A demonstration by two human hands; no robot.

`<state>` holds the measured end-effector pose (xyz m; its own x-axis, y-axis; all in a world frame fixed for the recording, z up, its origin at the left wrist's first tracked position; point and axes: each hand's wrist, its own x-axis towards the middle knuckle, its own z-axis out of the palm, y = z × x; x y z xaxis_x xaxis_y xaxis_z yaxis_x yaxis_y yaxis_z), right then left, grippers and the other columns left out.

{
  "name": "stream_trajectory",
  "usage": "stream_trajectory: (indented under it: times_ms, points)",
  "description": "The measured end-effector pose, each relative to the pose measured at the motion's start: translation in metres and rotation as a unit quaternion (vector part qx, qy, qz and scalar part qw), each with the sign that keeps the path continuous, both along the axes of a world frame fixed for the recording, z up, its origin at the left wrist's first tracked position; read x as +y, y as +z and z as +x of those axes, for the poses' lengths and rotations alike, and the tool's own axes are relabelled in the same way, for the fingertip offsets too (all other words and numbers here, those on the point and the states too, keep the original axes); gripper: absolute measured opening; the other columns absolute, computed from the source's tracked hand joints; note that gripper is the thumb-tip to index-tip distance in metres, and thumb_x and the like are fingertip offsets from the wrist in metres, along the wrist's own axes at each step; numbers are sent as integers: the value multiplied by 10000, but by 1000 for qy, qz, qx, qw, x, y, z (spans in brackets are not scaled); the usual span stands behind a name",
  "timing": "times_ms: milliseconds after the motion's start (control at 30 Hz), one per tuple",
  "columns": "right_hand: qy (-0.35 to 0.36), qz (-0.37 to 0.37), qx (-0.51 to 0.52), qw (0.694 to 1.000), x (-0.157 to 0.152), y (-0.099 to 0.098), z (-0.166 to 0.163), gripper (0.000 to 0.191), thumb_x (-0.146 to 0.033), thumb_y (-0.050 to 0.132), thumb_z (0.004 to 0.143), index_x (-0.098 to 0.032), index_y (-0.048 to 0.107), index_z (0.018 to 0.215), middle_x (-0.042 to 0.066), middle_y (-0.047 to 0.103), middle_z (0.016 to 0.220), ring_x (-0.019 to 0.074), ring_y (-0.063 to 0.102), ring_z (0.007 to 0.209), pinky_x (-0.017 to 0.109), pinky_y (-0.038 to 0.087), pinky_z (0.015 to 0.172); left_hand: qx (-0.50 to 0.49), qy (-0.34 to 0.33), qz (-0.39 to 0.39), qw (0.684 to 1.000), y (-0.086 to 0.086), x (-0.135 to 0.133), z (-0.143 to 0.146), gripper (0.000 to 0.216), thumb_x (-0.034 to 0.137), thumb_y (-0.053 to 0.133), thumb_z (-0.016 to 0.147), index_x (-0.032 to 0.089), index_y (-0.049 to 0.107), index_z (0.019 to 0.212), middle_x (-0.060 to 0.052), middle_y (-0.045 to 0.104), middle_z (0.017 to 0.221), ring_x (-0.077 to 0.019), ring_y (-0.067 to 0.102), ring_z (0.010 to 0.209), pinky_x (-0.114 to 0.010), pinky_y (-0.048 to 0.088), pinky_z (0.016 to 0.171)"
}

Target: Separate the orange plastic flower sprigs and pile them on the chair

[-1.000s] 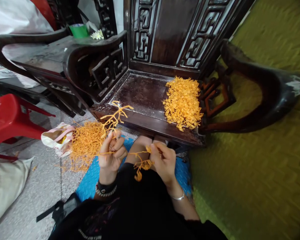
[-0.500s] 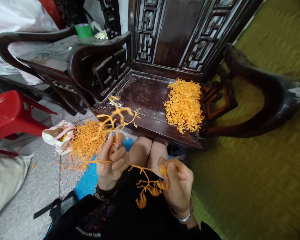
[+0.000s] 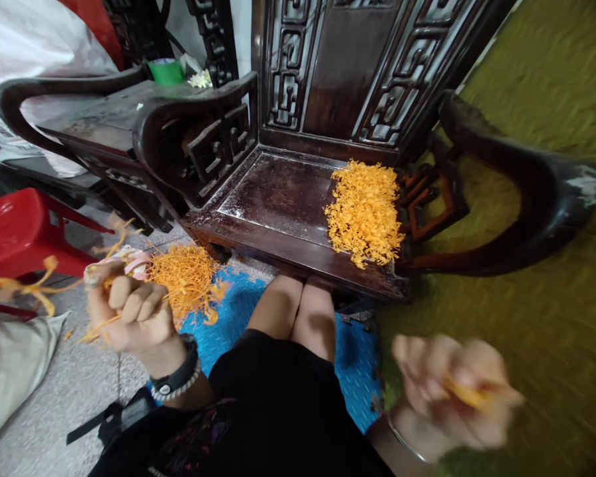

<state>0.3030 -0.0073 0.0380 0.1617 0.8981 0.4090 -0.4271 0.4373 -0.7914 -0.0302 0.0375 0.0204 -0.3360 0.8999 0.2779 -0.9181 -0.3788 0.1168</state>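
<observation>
My left hand (image 3: pixel 136 311) is closed around orange branching stems (image 3: pixel 44 288), over the floor on the left. The stems stick out leftward and upward, smeared by motion. Far off to the right, my right hand (image 3: pixel 457 391) is blurred, its fingers curled on a small orange piece (image 3: pixel 469 394) whose shape I cannot make out. A heap of small orange flower-like pieces (image 3: pixel 365 212) lies on the right side of the wooden chair seat (image 3: pixel 283 192). Below and behind my left hand, a tangle of thin orange stems (image 3: pixel 181 275) rests on the floor.
A red plastic stool (image 3: pixel 17 228) and a pale sack (image 3: pixel 14 371) stand on the left. Behind are a dark side table (image 3: pixel 99 116) with a green tape roll (image 3: pixel 166 71). A curved chair arm (image 3: pixel 521 199) bounds the right. Blue matting (image 3: pixel 352 377) lies under my legs.
My hands have moved widely apart, the left one leftward with its stems, the right one to the right. The branching sprig with dangling flowers between them no longer shows there.
</observation>
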Motion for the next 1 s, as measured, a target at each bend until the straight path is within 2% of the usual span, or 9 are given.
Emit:
stream_trajectory:
  times_ms: [67,200,333,400,433,567,733,867,1000]
  points:
    - [100,-114,67,986,13,-10,-20,304,-421,607,866,-214,511,666,-54,400,498,75,283,387,248,244,429,10,-54,29,998,-5,3,9,196,285,348,998,177,470,890,112,182,502,-10,234,295,-88,129,248]
    - [275,-277,161,907,31,-39,-55,293,-374,594,872,-193,471,678,-32,473,622,72,365,453,219,296,461,8,-146,64,987,-14,15,30,71,216,440,950,179,454,890,129,166,498,1,236,278,-60,114,259]
    - [373,-383,193,823,31,-59,-67,216,-320,662,817,-176,501,802,-43,489,712,21,274,428,157,204,388,0,-172,57,983,-21,23,36,107,266,394,973,189,433,910,125,158,513,-4,232,285,-64,101,264]
    - [390,-424,181,797,29,-67,-71,238,-307,687,784,-160,506,830,-57,459,700,1,211,422,138,162,376,-3,-186,54,981,-23,24,39,121,273,383,980,187,427,907,122,156,519,-8,241,289,-65,110,267]
    - [379,-433,159,803,29,-72,-72,252,-313,693,763,-156,511,842,-57,455,699,-1,216,427,134,177,383,-4,-193,53,980,-23,25,40,129,273,377,983,184,425,903,122,156,520,-9,242,291,-65,113,268]
    - [262,-416,50,869,37,-112,-72,344,-310,698,659,-171,538,930,-14,533,790,35,401,521,168,341,478,3,-204,38,978,-26,27,46,225,320,313,1005,176,428,875,119,152,518,-12,221,293,-69,100,266]
    - [137,-413,-89,896,48,-184,-38,251,-368,604,713,-187,514,861,-5,535,751,99,510,645,241,446,638,38,-155,-14,987,-30,26,44,398,387,136,1024,176,438,873,116,148,513,-20,181,278,-90,104,259]
    - [75,-395,-280,872,43,-225,-16,221,-389,509,830,-170,539,830,-4,527,715,127,498,651,295,442,687,44,-142,-33,988,-33,25,39,408,390,124,1023,178,443,882,118,147,505,-24,166,273,-94,121,262]
    - [79,-358,-480,797,32,-245,-23,187,-297,664,787,-137,615,871,40,610,865,193,558,887,403,411,891,43,-148,-40,987,-34,25,41,372,382,171,1025,179,445,876,116,160,507,-21,183,276,-96,124,271]
